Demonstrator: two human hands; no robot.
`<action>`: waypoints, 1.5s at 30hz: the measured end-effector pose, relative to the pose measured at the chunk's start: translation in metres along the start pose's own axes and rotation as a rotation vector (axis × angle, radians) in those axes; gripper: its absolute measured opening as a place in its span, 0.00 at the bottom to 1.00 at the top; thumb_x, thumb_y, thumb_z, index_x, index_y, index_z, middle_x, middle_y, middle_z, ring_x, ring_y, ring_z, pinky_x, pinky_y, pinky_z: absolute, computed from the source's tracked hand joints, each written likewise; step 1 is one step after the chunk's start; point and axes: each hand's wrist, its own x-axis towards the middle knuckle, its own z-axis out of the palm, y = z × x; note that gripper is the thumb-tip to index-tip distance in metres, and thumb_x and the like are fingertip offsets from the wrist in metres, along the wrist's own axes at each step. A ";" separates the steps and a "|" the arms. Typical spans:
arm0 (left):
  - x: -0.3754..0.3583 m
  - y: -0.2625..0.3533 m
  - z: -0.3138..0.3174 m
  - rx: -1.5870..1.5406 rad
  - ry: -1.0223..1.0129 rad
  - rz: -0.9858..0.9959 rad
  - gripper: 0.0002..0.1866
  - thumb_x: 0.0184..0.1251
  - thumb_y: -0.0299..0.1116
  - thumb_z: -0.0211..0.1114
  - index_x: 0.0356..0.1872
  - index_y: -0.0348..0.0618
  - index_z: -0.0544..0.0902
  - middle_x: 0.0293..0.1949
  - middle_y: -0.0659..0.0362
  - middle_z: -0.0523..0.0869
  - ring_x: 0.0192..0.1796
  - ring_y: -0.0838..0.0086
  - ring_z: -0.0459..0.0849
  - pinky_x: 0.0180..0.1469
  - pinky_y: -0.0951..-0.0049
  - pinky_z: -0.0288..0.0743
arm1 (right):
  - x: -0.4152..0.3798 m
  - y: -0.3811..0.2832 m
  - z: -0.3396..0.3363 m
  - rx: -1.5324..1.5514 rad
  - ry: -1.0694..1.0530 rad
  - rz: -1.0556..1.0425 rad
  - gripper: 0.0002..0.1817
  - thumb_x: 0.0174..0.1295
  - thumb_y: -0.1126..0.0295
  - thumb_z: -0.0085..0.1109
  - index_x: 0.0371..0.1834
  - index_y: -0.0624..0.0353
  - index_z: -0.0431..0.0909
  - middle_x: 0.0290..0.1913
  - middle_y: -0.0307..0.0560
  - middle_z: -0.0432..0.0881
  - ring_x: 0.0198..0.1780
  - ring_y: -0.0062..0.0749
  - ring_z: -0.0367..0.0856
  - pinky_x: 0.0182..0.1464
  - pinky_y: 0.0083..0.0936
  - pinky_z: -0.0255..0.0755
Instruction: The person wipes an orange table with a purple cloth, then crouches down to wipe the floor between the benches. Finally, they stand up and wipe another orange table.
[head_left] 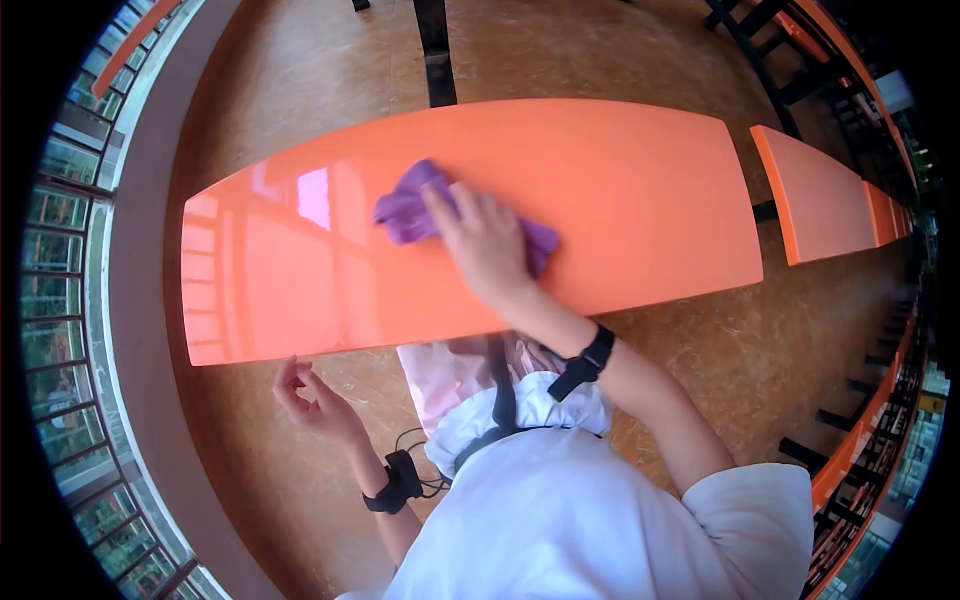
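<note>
Orange table (640,200), brown floor (745,350). Right hand (487,245) grips cloth (408,208) mid-table, palm down, likely to keep it pressed flat. Left hand (315,405) hangs by the near edge, fingers loosely curled, holding nothing.

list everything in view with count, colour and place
table: 1, orange, centre
cloth: 1, purple, on the table
other tables: several, orange, right side
supports: several, black, top and right side
windows: several, dark-framed, left edge
ledge: 1, greyish, beside the windows
floor: 1, brown, around the table
cables: count unclear, black, lower left
shirt: 1, white, bottom centre
garment: count unclear, pink, between shirt and table
wristbands: 2, black, lower left and right of centre
left hand: 1, bare, by the table's near edge
right hand: 1, bare, on the cloth
</note>
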 end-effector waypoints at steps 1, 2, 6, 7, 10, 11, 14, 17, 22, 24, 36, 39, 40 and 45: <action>-0.001 -0.001 0.002 0.001 0.001 -0.002 0.06 0.61 0.21 0.53 0.38 0.36 0.77 0.29 0.62 0.75 0.31 0.78 0.69 0.35 0.78 0.65 | -0.002 0.031 -0.001 -0.092 0.015 0.086 0.24 0.51 0.71 0.50 0.56 0.51 0.67 0.42 0.45 0.71 0.40 0.38 0.73 0.36 0.34 0.69; -0.003 -0.001 0.004 0.012 -0.007 -0.026 0.06 0.62 0.21 0.53 0.38 0.36 0.77 0.30 0.62 0.75 0.31 0.78 0.69 0.35 0.78 0.65 | -0.007 0.062 -0.010 -0.118 0.003 0.201 0.26 0.50 0.71 0.51 0.57 0.51 0.67 0.44 0.46 0.71 0.39 0.39 0.74 0.37 0.35 0.70; -0.006 -0.004 0.010 -0.006 -0.043 -0.057 0.06 0.62 0.22 0.53 0.38 0.37 0.77 0.30 0.62 0.76 0.32 0.78 0.69 0.37 0.77 0.66 | -0.044 0.201 -0.053 -0.402 0.034 0.650 0.25 0.54 0.68 0.53 0.59 0.47 0.65 0.49 0.48 0.71 0.48 0.44 0.74 0.44 0.37 0.72; -0.006 -0.005 0.012 -0.009 -0.043 -0.062 0.06 0.62 0.22 0.53 0.38 0.37 0.77 0.30 0.62 0.76 0.32 0.78 0.69 0.37 0.77 0.66 | -0.060 0.239 -0.062 -0.421 0.068 0.718 0.24 0.56 0.67 0.52 0.58 0.48 0.65 0.49 0.51 0.72 0.47 0.47 0.74 0.43 0.40 0.71; -0.005 -0.010 0.015 0.012 -0.047 -0.086 0.06 0.62 0.22 0.54 0.38 0.38 0.77 0.30 0.62 0.76 0.33 0.78 0.70 0.38 0.77 0.66 | -0.089 0.309 -0.092 -0.390 0.057 1.011 0.22 0.56 0.66 0.51 0.56 0.52 0.66 0.47 0.55 0.73 0.45 0.51 0.75 0.43 0.43 0.71; -0.003 -0.010 0.015 0.005 -0.054 -0.074 0.06 0.62 0.23 0.54 0.38 0.38 0.77 0.30 0.62 0.76 0.33 0.78 0.70 0.38 0.78 0.66 | -0.099 0.327 -0.089 -0.340 0.045 1.050 0.22 0.56 0.66 0.50 0.56 0.53 0.66 0.47 0.56 0.73 0.45 0.52 0.75 0.43 0.44 0.70; 0.002 -0.017 0.013 -0.020 -0.035 -0.075 0.06 0.62 0.23 0.54 0.38 0.38 0.77 0.30 0.62 0.76 0.33 0.78 0.70 0.38 0.78 0.65 | -0.095 0.283 -0.076 -0.376 0.093 0.829 0.22 0.56 0.67 0.50 0.56 0.53 0.66 0.48 0.52 0.73 0.46 0.49 0.75 0.44 0.43 0.70; 0.007 -0.023 0.010 -0.061 0.002 -0.078 0.06 0.62 0.23 0.54 0.38 0.38 0.77 0.30 0.62 0.76 0.33 0.78 0.70 0.38 0.79 0.65 | -0.066 0.198 -0.065 -0.199 0.052 0.618 0.24 0.55 0.69 0.52 0.58 0.54 0.65 0.51 0.47 0.72 0.49 0.45 0.74 0.46 0.37 0.70; 0.012 -0.028 -0.002 -0.066 0.046 -0.063 0.06 0.62 0.23 0.53 0.38 0.38 0.77 0.30 0.62 0.76 0.32 0.80 0.69 0.37 0.79 0.64 | -0.029 0.069 -0.034 0.167 -0.087 0.218 0.29 0.49 0.73 0.57 0.59 0.54 0.65 0.51 0.50 0.71 0.48 0.48 0.73 0.48 0.36 0.68; 0.014 -0.025 -0.010 -0.051 0.088 -0.074 0.07 0.62 0.22 0.52 0.39 0.37 0.77 0.30 0.62 0.76 0.32 0.80 0.68 0.36 0.79 0.63 | -0.024 0.009 -0.027 0.249 -0.140 0.051 0.32 0.44 0.73 0.59 0.58 0.52 0.66 0.48 0.47 0.71 0.44 0.42 0.73 0.46 0.33 0.70; 0.039 -0.009 -0.091 0.059 0.437 0.100 0.07 0.63 0.23 0.51 0.39 0.34 0.76 0.32 0.57 0.78 0.34 0.77 0.75 0.37 0.80 0.69 | -0.063 -0.143 -0.002 1.252 -0.620 -0.245 0.25 0.49 0.73 0.57 0.55 0.58 0.69 0.46 0.53 0.74 0.45 0.47 0.75 0.47 0.32 0.70; 0.044 -0.006 -0.109 0.093 0.486 0.076 0.07 0.62 0.23 0.51 0.38 0.33 0.76 0.32 0.57 0.77 0.34 0.75 0.75 0.39 0.78 0.71 | -0.055 -0.124 0.000 1.648 -0.580 0.007 0.23 0.52 0.76 0.56 0.53 0.66 0.68 0.49 0.56 0.75 0.51 0.38 0.75 0.54 0.28 0.66; 0.044 -0.004 -0.109 0.111 0.488 0.060 0.08 0.62 0.24 0.51 0.38 0.34 0.76 0.32 0.57 0.78 0.34 0.76 0.75 0.39 0.79 0.71 | -0.047 -0.110 -0.006 1.709 -0.685 0.126 0.22 0.55 0.76 0.55 0.54 0.69 0.66 0.51 0.52 0.74 0.53 0.29 0.72 0.55 0.25 0.65; 0.034 -0.005 -0.086 0.061 0.432 -0.062 0.08 0.62 0.23 0.51 0.39 0.34 0.76 0.33 0.58 0.78 0.35 0.76 0.75 0.40 0.79 0.71 | -0.025 -0.043 -0.027 2.194 -0.903 0.839 0.19 0.62 0.71 0.48 0.55 0.67 0.63 0.48 0.49 0.75 0.45 0.31 0.77 0.49 0.24 0.72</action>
